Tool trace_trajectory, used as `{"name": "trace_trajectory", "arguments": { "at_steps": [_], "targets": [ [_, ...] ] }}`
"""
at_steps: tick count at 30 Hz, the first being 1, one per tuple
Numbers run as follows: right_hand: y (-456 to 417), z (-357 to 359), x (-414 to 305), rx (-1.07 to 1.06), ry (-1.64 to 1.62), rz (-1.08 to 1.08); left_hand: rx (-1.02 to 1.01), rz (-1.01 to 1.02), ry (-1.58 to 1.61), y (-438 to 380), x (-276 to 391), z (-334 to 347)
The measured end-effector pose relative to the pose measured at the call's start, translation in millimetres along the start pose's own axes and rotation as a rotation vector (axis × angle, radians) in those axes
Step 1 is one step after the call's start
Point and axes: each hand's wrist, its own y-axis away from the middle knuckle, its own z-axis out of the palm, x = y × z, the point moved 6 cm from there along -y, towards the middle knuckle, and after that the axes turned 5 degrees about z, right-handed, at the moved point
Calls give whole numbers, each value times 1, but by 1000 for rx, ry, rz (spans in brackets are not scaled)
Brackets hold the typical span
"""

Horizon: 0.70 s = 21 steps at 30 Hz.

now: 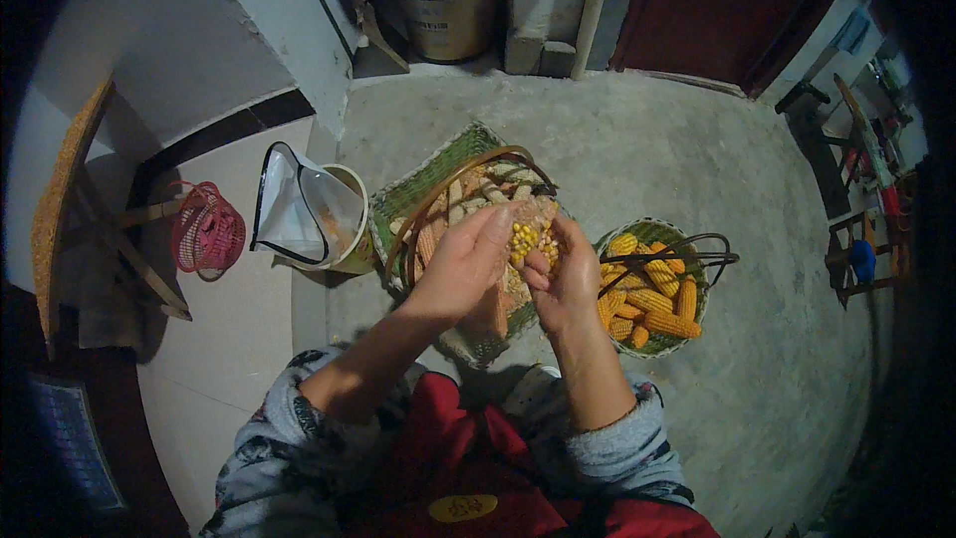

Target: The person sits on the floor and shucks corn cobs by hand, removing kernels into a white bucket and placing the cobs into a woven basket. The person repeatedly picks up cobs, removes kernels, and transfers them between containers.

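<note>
Yellow corn kernels [525, 239] mixed with pale chaff [536, 211] lie between my two cupped hands. My left hand [474, 246] closes around them from the left, and my right hand [573, 276] supports them from the right with its fingers curled. Beneath both hands is a green woven basket [407, 198] with a brown arched handle [441, 190]. Stripped corn cobs [478, 187], whitish and pinkish, fill it; my hands and forearms hide part of them. Right of my right hand stands a round woven basket [702, 291] holding several yellow ears of corn [650, 299].
At left, a white bag [287, 202] with black edging sits in the mouth of a bucket [355, 187]. Beyond it are a red plastic basket [209, 232] and a wooden stand [71, 187]. A large bucket [452, 22] stands by the wall; a small chair [870, 254] is far right.
</note>
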Motion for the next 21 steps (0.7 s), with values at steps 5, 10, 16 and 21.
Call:
{"name": "trace_trajectory", "arguments": {
  "at_steps": [5, 10, 16, 21],
  "targets": [
    [7, 0, 3, 34, -77, 68, -91, -87, 59, 4, -1, 9],
    [0, -6, -2, 127, -36, 35, -27, -59, 125, 2, -7, 5],
    [-10, -21, 9, 43, -199, 126, -47, -85, 24, 2, -7, 3],
    [-12, -9, 16, -14, -248, 143, -12, -167, 14, 5, -1, 7]
  ]
}}
